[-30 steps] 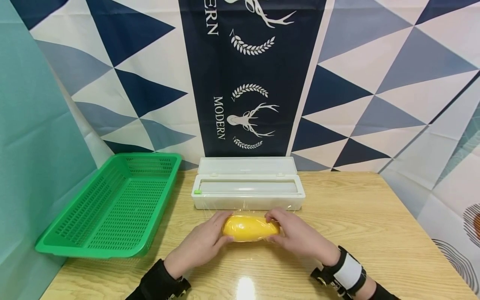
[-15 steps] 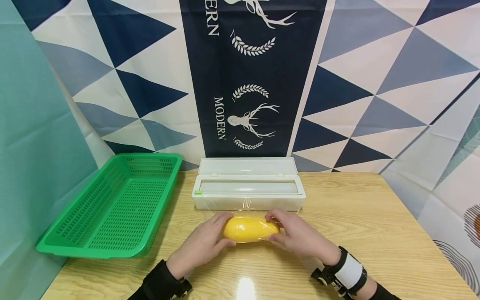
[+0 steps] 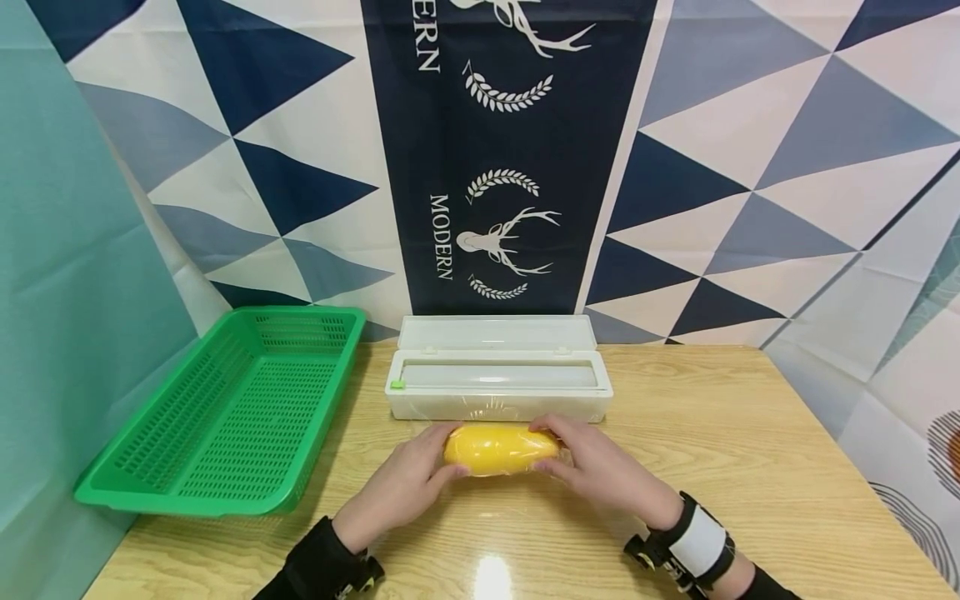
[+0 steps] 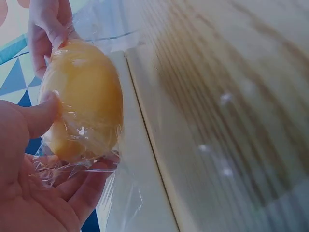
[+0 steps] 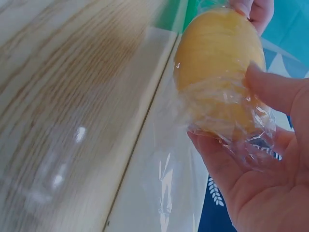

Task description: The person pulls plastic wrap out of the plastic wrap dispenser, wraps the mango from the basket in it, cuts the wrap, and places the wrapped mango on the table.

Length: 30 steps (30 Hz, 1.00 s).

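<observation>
A smooth yellow oval fruit, mango-like in shape, is wrapped in clear cling film just in front of the dispenser. My left hand grips its left end, the thumb on one side and fingers curled round the other. The right end is held by my right hand in the same way, with crumpled film bunched against the palm in the right wrist view. A white cling film dispenser stands behind the fruit with its lid raised. Clear film stretches between the fruit and the dispenser's front.
To the left, a green plastic basket stands on the wooden table. A small green slider sits at the left of the dispenser's front edge. Patterned cloth hangs behind the table.
Both hands have moved the wrapped fruit slightly forward, closer to the dispenser, and its film creases have shifted. The stretch of film between them looks shorter. Basket and dispenser stay put.
</observation>
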Each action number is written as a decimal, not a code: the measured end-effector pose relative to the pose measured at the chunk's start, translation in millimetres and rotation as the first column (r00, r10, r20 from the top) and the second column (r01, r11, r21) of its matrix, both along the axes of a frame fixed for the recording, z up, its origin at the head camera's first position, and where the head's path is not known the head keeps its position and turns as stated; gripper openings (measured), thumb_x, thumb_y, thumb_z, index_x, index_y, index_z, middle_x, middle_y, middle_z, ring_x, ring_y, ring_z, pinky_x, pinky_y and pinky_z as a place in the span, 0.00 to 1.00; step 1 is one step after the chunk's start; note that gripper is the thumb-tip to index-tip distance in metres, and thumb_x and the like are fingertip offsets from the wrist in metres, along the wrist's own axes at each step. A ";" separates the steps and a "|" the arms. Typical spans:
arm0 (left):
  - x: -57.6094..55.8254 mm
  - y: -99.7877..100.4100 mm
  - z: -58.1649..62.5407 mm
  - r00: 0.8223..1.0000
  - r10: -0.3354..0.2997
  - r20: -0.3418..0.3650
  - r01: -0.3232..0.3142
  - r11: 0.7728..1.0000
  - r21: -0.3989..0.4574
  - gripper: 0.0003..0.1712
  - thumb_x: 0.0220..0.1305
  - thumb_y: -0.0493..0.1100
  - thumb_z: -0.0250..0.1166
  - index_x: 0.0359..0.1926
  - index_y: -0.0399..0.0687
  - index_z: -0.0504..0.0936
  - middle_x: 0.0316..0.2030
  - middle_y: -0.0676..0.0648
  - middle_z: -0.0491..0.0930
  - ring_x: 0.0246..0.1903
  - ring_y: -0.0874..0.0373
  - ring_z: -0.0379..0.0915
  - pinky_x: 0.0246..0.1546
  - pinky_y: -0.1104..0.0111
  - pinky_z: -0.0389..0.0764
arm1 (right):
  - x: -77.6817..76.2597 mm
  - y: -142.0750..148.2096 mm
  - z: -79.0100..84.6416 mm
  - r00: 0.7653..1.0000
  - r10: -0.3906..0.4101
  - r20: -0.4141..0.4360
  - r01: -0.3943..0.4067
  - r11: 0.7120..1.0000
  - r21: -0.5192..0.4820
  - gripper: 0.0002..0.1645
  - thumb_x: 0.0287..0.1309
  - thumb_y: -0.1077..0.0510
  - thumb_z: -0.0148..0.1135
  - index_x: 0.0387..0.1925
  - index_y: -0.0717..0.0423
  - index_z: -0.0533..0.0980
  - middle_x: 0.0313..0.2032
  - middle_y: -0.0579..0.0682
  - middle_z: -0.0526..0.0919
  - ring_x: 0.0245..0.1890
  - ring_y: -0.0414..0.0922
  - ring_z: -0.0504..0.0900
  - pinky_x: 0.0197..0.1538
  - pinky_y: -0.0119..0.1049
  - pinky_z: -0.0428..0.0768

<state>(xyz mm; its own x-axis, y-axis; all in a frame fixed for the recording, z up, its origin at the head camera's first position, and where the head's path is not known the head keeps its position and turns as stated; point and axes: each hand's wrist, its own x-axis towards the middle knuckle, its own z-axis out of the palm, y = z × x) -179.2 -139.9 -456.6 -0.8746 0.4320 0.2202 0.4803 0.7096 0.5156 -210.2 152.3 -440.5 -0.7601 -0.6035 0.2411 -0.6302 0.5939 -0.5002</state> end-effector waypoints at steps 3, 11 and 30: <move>-0.9 -0.3 -0.4 1.000 0.005 0.017 -0.005 1.000 -0.007 0.36 0.71 0.58 0.59 0.71 0.43 0.66 0.64 0.44 0.73 0.61 0.51 0.72 0.60 0.56 0.74 | -1.6 -0.8 -1.2 1.000 -0.018 -0.001 0.018 1.000 -0.006 0.23 0.62 0.51 0.69 0.55 0.51 0.75 0.51 0.44 0.80 0.47 0.38 0.78 0.52 0.41 0.80; -4.3 3.2 1.8 1.000 -0.001 0.004 0.001 0.999 -0.033 0.45 0.61 0.58 0.70 0.71 0.40 0.66 0.64 0.42 0.72 0.61 0.48 0.71 0.60 0.53 0.73 | -4.8 1.3 -5.0 0.999 -0.016 0.033 0.017 0.999 -0.032 0.23 0.58 0.55 0.72 0.54 0.51 0.75 0.50 0.43 0.80 0.46 0.38 0.78 0.51 0.39 0.81; -22.7 2.4 0.4 0.998 0.034 0.044 -0.038 0.995 0.089 0.37 0.68 0.65 0.58 0.67 0.47 0.71 0.57 0.47 0.79 0.56 0.52 0.75 0.56 0.55 0.76 | -15.5 2.5 -3.3 0.984 -0.044 0.172 0.062 0.993 -0.102 0.22 0.71 0.49 0.58 0.61 0.53 0.74 0.47 0.45 0.82 0.40 0.38 0.79 0.45 0.34 0.80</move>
